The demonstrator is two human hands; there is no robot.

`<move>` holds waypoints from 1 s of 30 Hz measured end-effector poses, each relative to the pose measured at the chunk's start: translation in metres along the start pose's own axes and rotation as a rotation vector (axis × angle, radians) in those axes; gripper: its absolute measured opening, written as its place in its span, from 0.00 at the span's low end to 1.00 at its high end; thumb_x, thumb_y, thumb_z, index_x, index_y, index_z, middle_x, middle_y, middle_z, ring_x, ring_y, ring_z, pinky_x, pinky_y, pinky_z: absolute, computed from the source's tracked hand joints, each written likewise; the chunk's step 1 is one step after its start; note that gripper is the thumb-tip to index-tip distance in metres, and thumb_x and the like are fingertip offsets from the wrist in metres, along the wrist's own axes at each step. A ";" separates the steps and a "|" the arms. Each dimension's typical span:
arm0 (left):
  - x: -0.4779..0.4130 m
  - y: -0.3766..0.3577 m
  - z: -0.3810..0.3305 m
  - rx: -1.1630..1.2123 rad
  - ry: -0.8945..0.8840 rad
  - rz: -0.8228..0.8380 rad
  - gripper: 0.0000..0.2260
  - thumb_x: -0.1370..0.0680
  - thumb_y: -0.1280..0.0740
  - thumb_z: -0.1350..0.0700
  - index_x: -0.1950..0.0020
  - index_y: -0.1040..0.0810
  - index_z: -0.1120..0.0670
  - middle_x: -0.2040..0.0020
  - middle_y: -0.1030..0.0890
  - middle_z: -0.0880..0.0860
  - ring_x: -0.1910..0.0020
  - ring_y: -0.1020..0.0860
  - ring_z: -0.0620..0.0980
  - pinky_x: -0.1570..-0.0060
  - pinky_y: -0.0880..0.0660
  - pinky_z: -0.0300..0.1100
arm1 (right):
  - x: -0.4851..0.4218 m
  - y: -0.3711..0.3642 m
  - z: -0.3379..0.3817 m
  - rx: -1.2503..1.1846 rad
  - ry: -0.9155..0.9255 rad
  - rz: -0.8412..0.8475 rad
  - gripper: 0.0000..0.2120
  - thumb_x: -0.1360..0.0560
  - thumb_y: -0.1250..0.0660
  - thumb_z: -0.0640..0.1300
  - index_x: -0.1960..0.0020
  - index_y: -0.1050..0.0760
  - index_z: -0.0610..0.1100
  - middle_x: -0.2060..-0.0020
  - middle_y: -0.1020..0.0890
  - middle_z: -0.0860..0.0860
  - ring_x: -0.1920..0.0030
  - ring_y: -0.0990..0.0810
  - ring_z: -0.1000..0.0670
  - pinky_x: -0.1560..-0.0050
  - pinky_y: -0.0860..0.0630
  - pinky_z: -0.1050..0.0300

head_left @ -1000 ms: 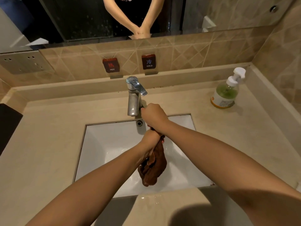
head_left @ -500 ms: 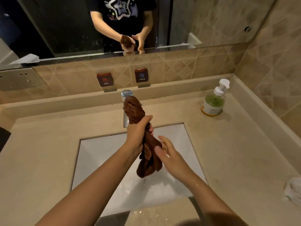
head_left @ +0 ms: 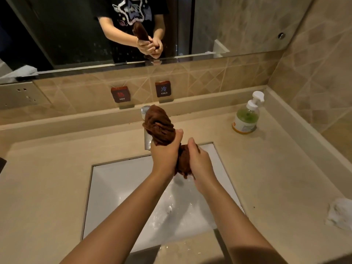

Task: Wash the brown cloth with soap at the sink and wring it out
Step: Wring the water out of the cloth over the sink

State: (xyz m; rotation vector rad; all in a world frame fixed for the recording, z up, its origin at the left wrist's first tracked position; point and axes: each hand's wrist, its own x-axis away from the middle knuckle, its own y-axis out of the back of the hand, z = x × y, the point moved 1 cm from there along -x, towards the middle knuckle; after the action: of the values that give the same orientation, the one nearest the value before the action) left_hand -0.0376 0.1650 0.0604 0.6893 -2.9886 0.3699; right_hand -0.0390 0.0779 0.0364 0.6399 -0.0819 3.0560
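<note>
The brown cloth (head_left: pixel 159 124) is bunched into a thick roll above the white sink (head_left: pixel 114 180). My left hand (head_left: pixel 165 155) is shut around its upper part, and the cloth's top end sticks up in front of the chrome tap (head_left: pixel 147 141). My right hand (head_left: pixel 200 164) is closed around the lower end, just right of the left hand. Water wets the basin floor below. The soap bottle (head_left: pixel 246 116), green liquid with a white pump, stands on the counter at the back right.
HOT (head_left: pixel 121 94) and COLD (head_left: pixel 163 89) signs sit on the tiled ledge behind the tap. A crumpled white tissue (head_left: pixel 340 214) lies on the counter at the right edge. The mirror (head_left: pixel 76 35) above reflects the person and the cloth.
My right hand has closed onto the cloth's lower end, which was hanging free half a second ago. The left hand keeps its hold near the top.
</note>
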 end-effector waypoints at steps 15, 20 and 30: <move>-0.017 0.027 0.007 0.461 0.545 0.306 0.20 0.24 0.37 0.60 0.75 0.36 0.53 0.82 0.36 0.49 0.84 0.38 0.43 0.81 0.38 0.32 | -0.010 -0.014 -0.013 0.452 0.342 0.020 0.24 0.19 0.47 0.51 0.55 0.19 0.36 0.60 0.16 0.40 0.56 0.19 0.44 0.52 0.24 0.50; -0.017 0.036 0.016 0.486 0.641 0.384 0.19 0.25 0.40 0.62 0.75 0.38 0.54 0.84 0.36 0.49 0.85 0.37 0.44 0.82 0.36 0.32 | -0.008 -0.013 -0.012 0.615 0.432 0.090 0.20 0.19 0.45 0.47 0.54 0.19 0.36 0.59 0.16 0.41 0.55 0.18 0.45 0.50 0.23 0.48; -0.026 0.033 0.015 0.274 0.456 0.181 0.14 0.26 0.33 0.61 0.71 0.31 0.55 0.80 0.32 0.50 0.83 0.35 0.45 0.78 0.33 0.35 | -0.014 -0.008 -0.005 0.565 0.029 0.235 0.25 0.22 0.51 0.63 0.47 0.24 0.46 0.54 0.20 0.48 0.59 0.21 0.51 0.63 0.25 0.60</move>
State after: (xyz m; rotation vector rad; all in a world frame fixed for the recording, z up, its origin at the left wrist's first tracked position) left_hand -0.0282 0.2011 0.0364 0.2915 -2.5886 0.8332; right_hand -0.0275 0.0858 0.0269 0.6353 0.7856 3.3148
